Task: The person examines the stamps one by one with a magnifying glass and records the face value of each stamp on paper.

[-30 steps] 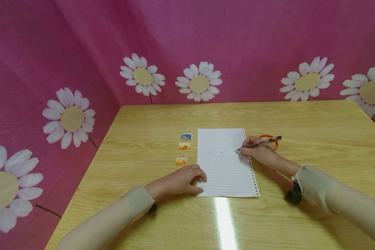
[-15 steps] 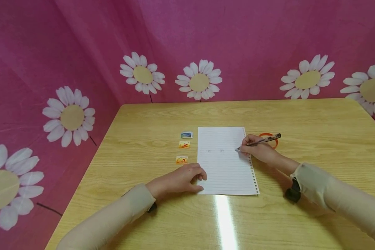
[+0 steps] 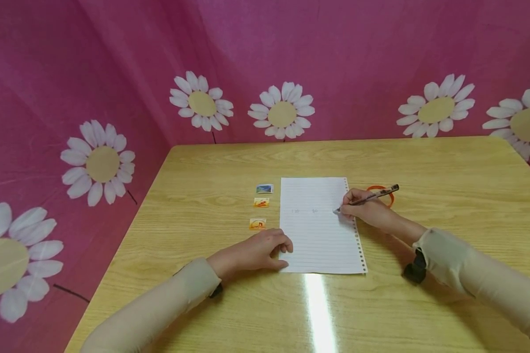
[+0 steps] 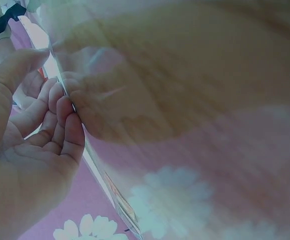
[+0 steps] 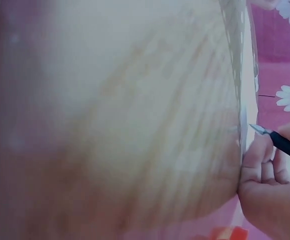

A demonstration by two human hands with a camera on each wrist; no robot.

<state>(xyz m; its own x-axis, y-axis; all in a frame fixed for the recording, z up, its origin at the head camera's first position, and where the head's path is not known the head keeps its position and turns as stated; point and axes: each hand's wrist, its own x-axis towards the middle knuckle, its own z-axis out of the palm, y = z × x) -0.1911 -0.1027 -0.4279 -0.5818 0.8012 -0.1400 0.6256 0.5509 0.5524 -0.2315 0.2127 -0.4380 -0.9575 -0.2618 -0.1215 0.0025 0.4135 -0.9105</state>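
A sheet of lined paper [image 3: 322, 245], punched along its right edge, lies on the wooden table. Faint pencil-thin figures, seemingly 120 and 80, stand in a row across it. My right hand [image 3: 364, 210] pinches a dark pen [image 3: 375, 195] with its tip at the paper, right of the figures. In the right wrist view the pen's dark grip [image 5: 285, 145] and pointed tip show between thumb and fingers. My left hand [image 3: 260, 251] rests at the sheet's lower left edge, fingers loosely bent, holding nothing; the left wrist view shows its palm [image 4: 40, 160].
Left of the paper lie three small stamp-like pictures: a blue one [image 3: 265, 189], an orange-and-white one [image 3: 261, 202] and another orange one [image 3: 257, 224] near my left hand. A red-orange ring [image 3: 391, 200] lies behind my right hand. A pink flowered cloth [image 3: 353, 63] surrounds the table [image 3: 203, 196].
The head view has shifted slightly, so the scene sits a little higher. The pen stays at nearly the same spot on the paper, and my left hand keeps its place.
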